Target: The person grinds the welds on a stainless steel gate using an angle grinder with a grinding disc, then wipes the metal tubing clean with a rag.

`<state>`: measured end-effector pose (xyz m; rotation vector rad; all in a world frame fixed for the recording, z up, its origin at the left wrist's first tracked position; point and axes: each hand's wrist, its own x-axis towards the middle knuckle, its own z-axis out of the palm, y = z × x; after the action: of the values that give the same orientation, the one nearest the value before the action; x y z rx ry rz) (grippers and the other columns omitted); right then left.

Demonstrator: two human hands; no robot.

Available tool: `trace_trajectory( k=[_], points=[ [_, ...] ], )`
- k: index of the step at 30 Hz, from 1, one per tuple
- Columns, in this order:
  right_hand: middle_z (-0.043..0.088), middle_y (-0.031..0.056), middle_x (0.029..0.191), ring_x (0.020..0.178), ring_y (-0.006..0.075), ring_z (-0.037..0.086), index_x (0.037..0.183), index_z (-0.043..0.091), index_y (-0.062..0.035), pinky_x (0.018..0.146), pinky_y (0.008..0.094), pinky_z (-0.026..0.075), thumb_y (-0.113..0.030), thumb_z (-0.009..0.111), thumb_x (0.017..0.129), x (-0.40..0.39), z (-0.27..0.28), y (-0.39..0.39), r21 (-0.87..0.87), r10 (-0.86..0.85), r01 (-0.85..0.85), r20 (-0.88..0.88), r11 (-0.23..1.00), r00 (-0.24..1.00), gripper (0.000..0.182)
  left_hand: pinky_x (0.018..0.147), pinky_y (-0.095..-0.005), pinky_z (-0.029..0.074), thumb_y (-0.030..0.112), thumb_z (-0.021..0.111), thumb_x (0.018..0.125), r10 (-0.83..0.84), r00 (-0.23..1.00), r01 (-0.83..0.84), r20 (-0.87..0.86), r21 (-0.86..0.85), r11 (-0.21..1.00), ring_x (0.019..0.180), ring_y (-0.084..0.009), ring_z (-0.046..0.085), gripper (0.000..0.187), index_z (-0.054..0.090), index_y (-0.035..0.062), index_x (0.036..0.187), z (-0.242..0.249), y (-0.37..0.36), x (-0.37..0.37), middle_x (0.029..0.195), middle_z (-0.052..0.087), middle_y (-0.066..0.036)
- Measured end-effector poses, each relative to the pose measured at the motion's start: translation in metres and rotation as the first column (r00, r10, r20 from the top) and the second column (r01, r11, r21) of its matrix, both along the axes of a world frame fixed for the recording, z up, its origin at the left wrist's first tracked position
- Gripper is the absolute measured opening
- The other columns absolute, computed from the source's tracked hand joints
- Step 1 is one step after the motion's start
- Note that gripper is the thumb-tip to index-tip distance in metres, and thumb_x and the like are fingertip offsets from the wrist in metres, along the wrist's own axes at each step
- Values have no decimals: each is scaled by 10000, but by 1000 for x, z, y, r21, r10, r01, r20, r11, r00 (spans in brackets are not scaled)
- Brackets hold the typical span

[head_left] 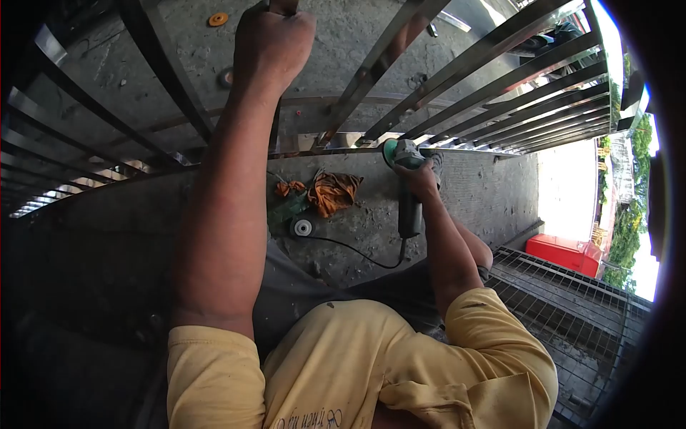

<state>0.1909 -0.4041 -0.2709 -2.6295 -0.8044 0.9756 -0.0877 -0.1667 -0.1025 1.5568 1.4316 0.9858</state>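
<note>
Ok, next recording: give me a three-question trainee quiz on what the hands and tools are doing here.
1. True or false: the left hand grips a bar of the grey metal railing.
2. What does the right hand hold? A) green angle grinder B) hammer C) paintbrush
3. What lies on the concrete floor beside the second green grinder: an orange ____.

Key: 1 true; 2 A; 3 cloth
</note>
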Motion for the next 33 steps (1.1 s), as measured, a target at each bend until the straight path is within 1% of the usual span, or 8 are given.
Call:
trace_trajectory(
  k=[2, 7, 12, 15, 19, 26, 32, 33],
  points=[
    [614, 313, 1163, 1093, 392, 636, 1327, 317, 145, 904, 408, 508, -513, 828, 696, -19, 5, -16, -24, 35, -37, -83, 999, 996, 1045, 639, -342, 462, 280, 607, 757, 15, 1000, -15, 0, -30, 999, 606, -192, 592, 277, 602, 18, 668, 2, -1, 1, 629, 611, -58],
    [645, 287, 1139, 1076, 373, 649, 1289, 384, 103, 904, 414, 507, -493, 846, 669, -78, -69, -33, -241, 278, -293, -93, 925, 956, 976, 592, -402, 456, 217, 612, 815, 62, 998, -62, 25, -2, 998, 604, -255, 625, 251, 581, 13, 672, 3, 5, 9, 601, 600, -93],
    [620, 310, 1183, 1119, 414, 619, 1399, 321, 84, 944, 424, 495, -525, 834, 660, -155, -118, -28, -161, 443, -532, -386, 832, 809, 1086, 584, -405, 447, 202, 592, 811, -7, 998, 2, 56, 75, 997, 591, -255, 619, 241, 570, 8, 669, -5, 8, 6, 591, 584, -118],
    [624, 315, 1167, 1119, 413, 619, 1367, 326, 96, 936, 429, 498, -504, 822, 682, -180, -127, -35, -247, 448, -553, -374, 796, 812, 1037, 587, -407, 451, 176, 572, 806, -16, 998, 10, 55, 107, 994, 609, -268, 632, 223, 568, -3, 672, -4, 8, 6, 597, 590, -137],
    [632, 319, 1138, 1092, 417, 630, 1279, 373, 117, 917, 447, 505, -492, 811, 686, -179, -127, -42, -188, 434, -522, -365, 832, 824, 957, 605, -416, 462, 151, 546, 803, -53, 994, 42, 91, 116, 992, 649, -307, 654, 202, 585, -24, 708, -2, 5, 4, 629, 615, -173],
    [634, 316, 1134, 1090, 416, 633, 1276, 383, 89, 917, 442, 506, -494, 814, 683, -184, -130, -41, -173, 484, -568, -363, 805, 796, 937, 673, -451, 487, 148, 542, 804, -4, 999, 2, 48, 36, 999, 745, -390, 673, 206, 620, -42, 782, 18, -6, 2, 711, 652, -232],
    [630, 301, 1165, 1097, 400, 635, 1314, 385, 70, 924, 427, 506, -448, 841, 670, -191, -134, -26, -152, 451, -528, -360, 835, 817, 944, 671, -450, 488, 172, 556, 823, -49, 996, 43, 72, 76, 996, 744, -386, 673, 224, 616, -40, 779, 9, -1, 0, 704, 652, -229],
    [631, 296, 1166, 1102, 397, 633, 1325, 383, 67, 926, 424, 505, -440, 844, 669, -193, -134, -23, -151, 458, -534, -358, 832, 814, 948, 706, -447, 491, 152, 552, 824, -102, 993, 101, 61, 19, 995, 791, -391, 669, 211, 627, -42, 863, 15, -3, -3, 778, 661, -239]
  ],
)
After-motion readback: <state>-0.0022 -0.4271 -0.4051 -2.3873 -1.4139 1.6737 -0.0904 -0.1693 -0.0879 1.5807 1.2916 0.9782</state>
